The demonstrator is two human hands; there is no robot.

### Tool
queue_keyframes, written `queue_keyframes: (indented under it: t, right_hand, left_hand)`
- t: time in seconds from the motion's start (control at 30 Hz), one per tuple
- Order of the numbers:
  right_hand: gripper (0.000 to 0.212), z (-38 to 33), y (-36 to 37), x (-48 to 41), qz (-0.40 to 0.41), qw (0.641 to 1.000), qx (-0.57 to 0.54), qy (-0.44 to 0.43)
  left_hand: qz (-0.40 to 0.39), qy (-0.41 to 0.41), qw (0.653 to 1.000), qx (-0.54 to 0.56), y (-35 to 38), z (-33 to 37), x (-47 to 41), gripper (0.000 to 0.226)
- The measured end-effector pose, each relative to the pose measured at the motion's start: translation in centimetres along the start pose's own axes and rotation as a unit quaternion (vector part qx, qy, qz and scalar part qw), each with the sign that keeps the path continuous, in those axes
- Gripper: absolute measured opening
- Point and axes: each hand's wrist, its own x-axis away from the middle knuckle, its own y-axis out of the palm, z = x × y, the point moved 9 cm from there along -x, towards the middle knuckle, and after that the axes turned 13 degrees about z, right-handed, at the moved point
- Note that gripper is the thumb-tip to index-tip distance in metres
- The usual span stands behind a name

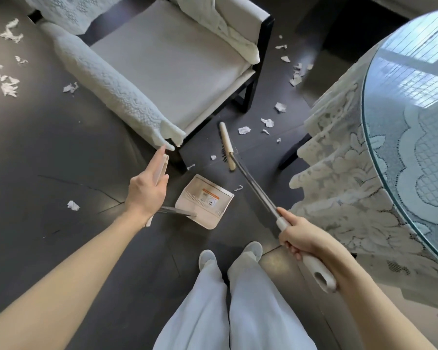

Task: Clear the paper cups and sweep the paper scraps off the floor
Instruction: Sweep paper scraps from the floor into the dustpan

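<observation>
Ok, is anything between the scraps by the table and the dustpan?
Only the broom head itself: it lies on the floor between the paper scraps and the dustpan. Nothing else visible blocks that stretch; the chair leg stands left of that path.

Dark floor (61,147), over which white paper scraps (280,107) are scattered on both sides of an armchair (167,72); a dustpan (205,200) is set near its front leg, with a broom (259,192) rested head-down alongside.

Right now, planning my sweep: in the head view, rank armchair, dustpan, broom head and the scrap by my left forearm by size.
armchair
dustpan
broom head
paper scrap
Dustpan over broom head is close.
</observation>
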Motion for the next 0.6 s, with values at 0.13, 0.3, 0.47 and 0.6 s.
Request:
queue_keyframes:
  t: [0.13,0.3,0.47,0.6]
  right_hand:
    - [0.077,-0.4,1.6,-0.7,0.032,0.992,0.122,-0.006]
    - [0.068,-0.2,6.4,-0.6,-0.004,0.996,0.089,0.029]
    - [0.078,-0.1,10.7,1.9,-0.083,0.982,-0.106,0.130]
    - [0.076,-0.6,8.0,3.4,-0.074,0.966,-0.194,0.151]
  left_hand:
    - [-0.039,-0.008,0.999,0.016,-1.0,-2.1,0.3,0.063]
    - [-0.061,-0.005,0.998,0.017,-0.2,-2.2,-1.4,0.062]
    - [-0.056,0.020,0.998,0.010,0.1,-1.7,-1.8,0.065]
    - [-0.054,0.024,0.998,0.001,-0.8,-2.8,-1.7,0.065]
